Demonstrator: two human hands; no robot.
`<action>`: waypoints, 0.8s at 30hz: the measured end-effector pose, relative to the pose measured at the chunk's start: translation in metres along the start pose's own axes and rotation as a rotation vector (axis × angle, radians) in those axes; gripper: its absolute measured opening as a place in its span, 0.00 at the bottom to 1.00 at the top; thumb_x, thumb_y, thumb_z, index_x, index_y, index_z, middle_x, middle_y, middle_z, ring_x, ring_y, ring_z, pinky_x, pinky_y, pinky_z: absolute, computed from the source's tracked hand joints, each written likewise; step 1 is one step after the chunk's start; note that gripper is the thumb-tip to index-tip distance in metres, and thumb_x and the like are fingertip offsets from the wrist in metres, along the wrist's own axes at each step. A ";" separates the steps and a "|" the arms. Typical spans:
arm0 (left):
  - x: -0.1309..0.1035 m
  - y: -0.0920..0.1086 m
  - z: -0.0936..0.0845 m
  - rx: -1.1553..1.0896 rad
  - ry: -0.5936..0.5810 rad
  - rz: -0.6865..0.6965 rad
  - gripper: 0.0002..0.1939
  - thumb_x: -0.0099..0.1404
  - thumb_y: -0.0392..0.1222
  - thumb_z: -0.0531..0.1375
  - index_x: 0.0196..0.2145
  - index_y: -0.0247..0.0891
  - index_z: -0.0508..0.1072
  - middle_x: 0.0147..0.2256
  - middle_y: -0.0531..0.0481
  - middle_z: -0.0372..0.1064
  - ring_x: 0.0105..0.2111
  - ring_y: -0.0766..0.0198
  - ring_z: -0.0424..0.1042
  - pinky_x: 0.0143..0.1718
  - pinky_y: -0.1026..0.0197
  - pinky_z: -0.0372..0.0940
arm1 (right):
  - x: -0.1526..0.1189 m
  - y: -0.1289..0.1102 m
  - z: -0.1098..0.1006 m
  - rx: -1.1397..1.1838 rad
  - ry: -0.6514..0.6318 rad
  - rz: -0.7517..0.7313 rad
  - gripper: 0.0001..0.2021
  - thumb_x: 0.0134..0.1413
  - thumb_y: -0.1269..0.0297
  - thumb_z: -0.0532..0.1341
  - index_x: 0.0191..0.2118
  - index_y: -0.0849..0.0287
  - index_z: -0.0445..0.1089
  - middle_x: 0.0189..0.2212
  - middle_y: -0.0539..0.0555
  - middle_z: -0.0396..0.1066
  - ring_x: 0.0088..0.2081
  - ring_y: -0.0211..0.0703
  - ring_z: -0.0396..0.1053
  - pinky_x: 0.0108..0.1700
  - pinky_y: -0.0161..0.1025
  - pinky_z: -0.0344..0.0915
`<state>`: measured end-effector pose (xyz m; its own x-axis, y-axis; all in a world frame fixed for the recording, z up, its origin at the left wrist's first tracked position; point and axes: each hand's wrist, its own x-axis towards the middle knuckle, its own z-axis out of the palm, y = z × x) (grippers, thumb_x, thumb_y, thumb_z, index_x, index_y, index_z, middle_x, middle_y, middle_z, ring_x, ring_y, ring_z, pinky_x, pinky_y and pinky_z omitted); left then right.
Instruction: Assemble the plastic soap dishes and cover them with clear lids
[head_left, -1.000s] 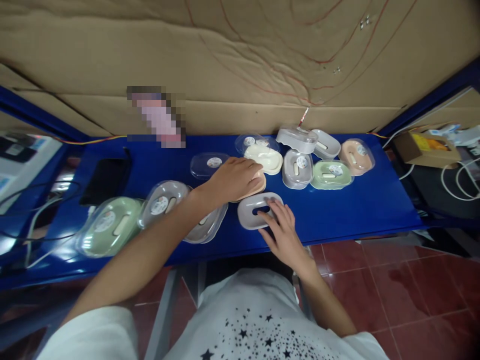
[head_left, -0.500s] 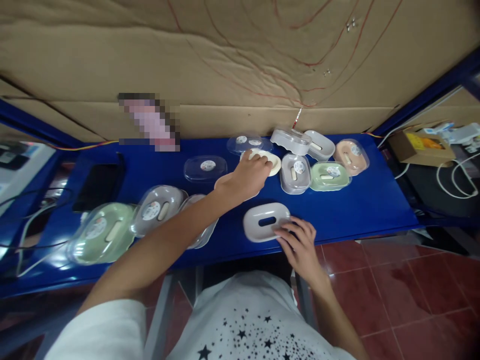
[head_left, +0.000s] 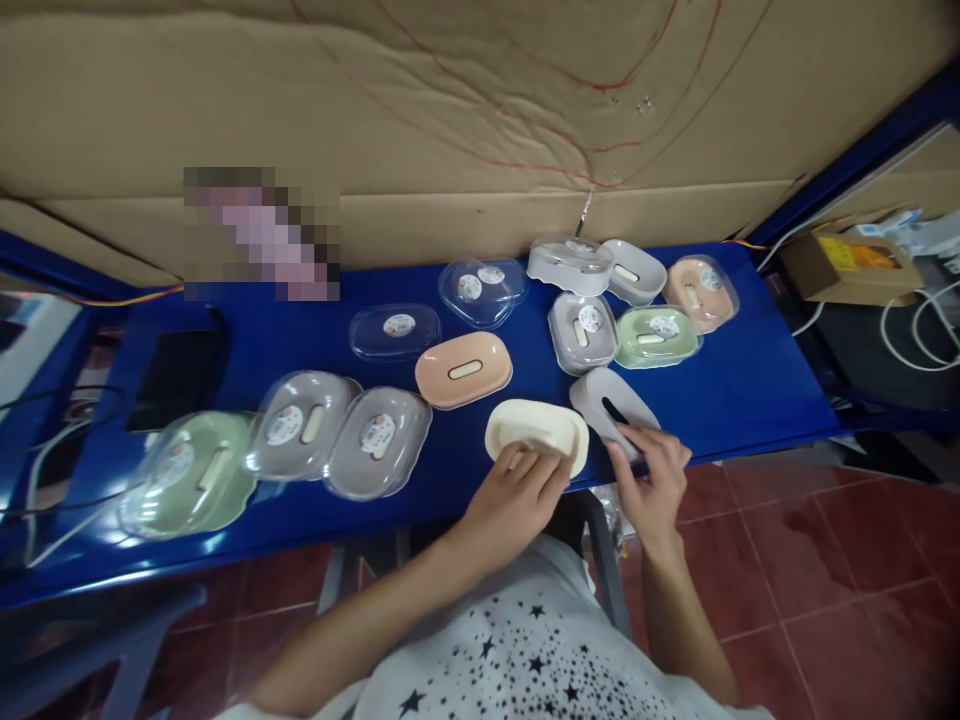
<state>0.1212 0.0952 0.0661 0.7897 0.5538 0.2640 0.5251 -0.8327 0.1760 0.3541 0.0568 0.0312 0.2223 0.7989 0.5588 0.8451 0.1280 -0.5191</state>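
Note:
My left hand [head_left: 525,490] grips the near rim of a cream oval dish, probably a soap dish [head_left: 541,425], at the table's front edge. Just right of it, my right hand [head_left: 651,478] has thumb and fingers on the near end of a grey soap dish [head_left: 626,398] with a dark slot through its middle. The grey dish is tilted and lies close beside the cream one. Behind them to the left rests a peach soap dish [head_left: 442,385] with a pale insert in its slot and no lid over it.
Grey lidded dishes [head_left: 360,470] and a green one [head_left: 232,490] stand to the left. More grey, green [head_left: 660,350] and peach dishes sit at the back right. Loose clear lids [head_left: 371,340] lie behind on the blue table [head_left: 765,380]. A cardboard box [head_left: 840,265] is at far right.
My left hand has brought the cream dish from the back of the table to the front edge. My right hand has shifted the grey dish rightward and tilted it.

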 end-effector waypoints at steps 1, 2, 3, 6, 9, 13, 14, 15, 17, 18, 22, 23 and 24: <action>-0.003 0.002 0.007 -0.005 -0.006 -0.035 0.15 0.80 0.33 0.54 0.59 0.31 0.74 0.47 0.41 0.78 0.47 0.53 0.76 0.56 0.48 0.69 | 0.001 -0.002 0.000 -0.003 0.001 0.005 0.08 0.70 0.61 0.67 0.51 0.51 0.78 0.42 0.54 0.79 0.45 0.51 0.76 0.52 0.51 0.65; -0.004 0.004 0.013 -0.018 -0.008 -0.063 0.15 0.80 0.33 0.55 0.59 0.31 0.74 0.48 0.41 0.78 0.47 0.53 0.76 0.56 0.47 0.69 | 0.002 -0.004 0.001 0.007 0.003 0.012 0.08 0.70 0.61 0.66 0.51 0.51 0.78 0.42 0.54 0.79 0.46 0.51 0.76 0.53 0.51 0.65; -0.005 0.004 0.018 -0.038 -0.001 -0.084 0.15 0.80 0.33 0.55 0.60 0.32 0.73 0.49 0.41 0.77 0.48 0.53 0.76 0.57 0.47 0.70 | 0.003 -0.006 0.001 0.024 0.000 0.016 0.08 0.70 0.61 0.66 0.52 0.51 0.78 0.43 0.54 0.79 0.46 0.51 0.76 0.53 0.51 0.64; -0.009 0.004 0.026 -0.138 0.044 -0.087 0.17 0.80 0.38 0.56 0.64 0.35 0.70 0.55 0.40 0.76 0.56 0.51 0.74 0.64 0.41 0.67 | 0.006 -0.014 0.001 0.061 -0.087 -0.030 0.08 0.70 0.62 0.66 0.52 0.49 0.78 0.44 0.53 0.79 0.48 0.50 0.76 0.56 0.51 0.63; -0.022 0.002 0.028 -0.235 0.191 -0.117 0.15 0.79 0.38 0.59 0.60 0.41 0.71 0.55 0.44 0.75 0.57 0.54 0.75 0.67 0.40 0.66 | 0.006 -0.026 0.006 0.089 -0.258 -0.148 0.08 0.72 0.62 0.65 0.53 0.47 0.77 0.50 0.52 0.79 0.53 0.49 0.76 0.63 0.54 0.59; -0.042 -0.008 0.026 -0.187 0.397 -0.345 0.12 0.77 0.38 0.62 0.56 0.41 0.73 0.56 0.40 0.72 0.59 0.50 0.74 0.61 0.41 0.73 | 0.004 -0.041 0.020 0.110 -0.420 -0.274 0.11 0.73 0.62 0.63 0.57 0.48 0.74 0.60 0.53 0.77 0.65 0.51 0.71 0.73 0.59 0.50; -0.045 -0.012 0.024 -0.165 0.394 -0.396 0.15 0.77 0.40 0.62 0.59 0.41 0.72 0.60 0.36 0.69 0.62 0.47 0.72 0.61 0.40 0.74 | 0.003 -0.044 0.024 0.101 -0.452 -0.301 0.13 0.73 0.61 0.63 0.59 0.48 0.73 0.61 0.54 0.76 0.68 0.52 0.69 0.75 0.60 0.48; -0.046 -0.017 0.022 -0.150 0.373 -0.420 0.18 0.77 0.41 0.63 0.62 0.41 0.70 0.64 0.34 0.65 0.65 0.44 0.69 0.61 0.39 0.74 | 0.002 -0.046 0.027 0.092 -0.483 -0.330 0.15 0.73 0.61 0.63 0.62 0.49 0.72 0.63 0.55 0.75 0.69 0.52 0.67 0.76 0.60 0.46; -0.047 -0.026 0.018 -0.136 0.316 -0.402 0.23 0.77 0.42 0.63 0.67 0.43 0.67 0.70 0.33 0.59 0.70 0.42 0.63 0.63 0.38 0.73 | 0.001 -0.049 0.033 0.082 -0.536 -0.384 0.19 0.74 0.62 0.62 0.66 0.50 0.69 0.65 0.55 0.74 0.71 0.51 0.65 0.78 0.61 0.45; -0.047 -0.030 0.017 -0.128 0.294 -0.372 0.24 0.77 0.42 0.62 0.67 0.44 0.67 0.70 0.34 0.59 0.71 0.41 0.62 0.64 0.38 0.72 | 0.001 -0.050 0.034 0.085 -0.554 -0.405 0.20 0.74 0.65 0.61 0.67 0.49 0.68 0.66 0.54 0.73 0.72 0.50 0.64 0.78 0.61 0.45; -0.046 -0.034 0.014 -0.059 0.240 -0.316 0.19 0.77 0.39 0.62 0.63 0.41 0.71 0.67 0.37 0.67 0.69 0.41 0.65 0.63 0.37 0.72 | 0.004 -0.048 0.033 0.100 -0.626 -0.473 0.23 0.75 0.68 0.58 0.70 0.48 0.67 0.69 0.51 0.69 0.76 0.48 0.56 0.79 0.62 0.47; -0.047 -0.032 0.012 -0.043 0.227 -0.308 0.18 0.78 0.39 0.61 0.63 0.40 0.71 0.66 0.37 0.69 0.68 0.40 0.66 0.62 0.37 0.73 | 0.004 -0.046 0.032 0.099 -0.647 -0.489 0.23 0.75 0.67 0.59 0.70 0.49 0.66 0.71 0.51 0.68 0.77 0.49 0.55 0.79 0.62 0.48; -0.049 -0.031 0.008 -0.036 0.220 -0.296 0.18 0.78 0.40 0.61 0.63 0.39 0.71 0.65 0.36 0.70 0.68 0.40 0.67 0.61 0.37 0.73 | 0.005 -0.045 0.031 0.096 -0.662 -0.499 0.23 0.75 0.65 0.59 0.71 0.49 0.66 0.72 0.52 0.66 0.77 0.49 0.54 0.79 0.63 0.49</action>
<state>0.0687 0.0940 0.0400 0.5160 0.7609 0.3935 0.7062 -0.6378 0.3073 0.3018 0.0734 0.0371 -0.5243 0.8116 0.2576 0.7167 0.5840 -0.3812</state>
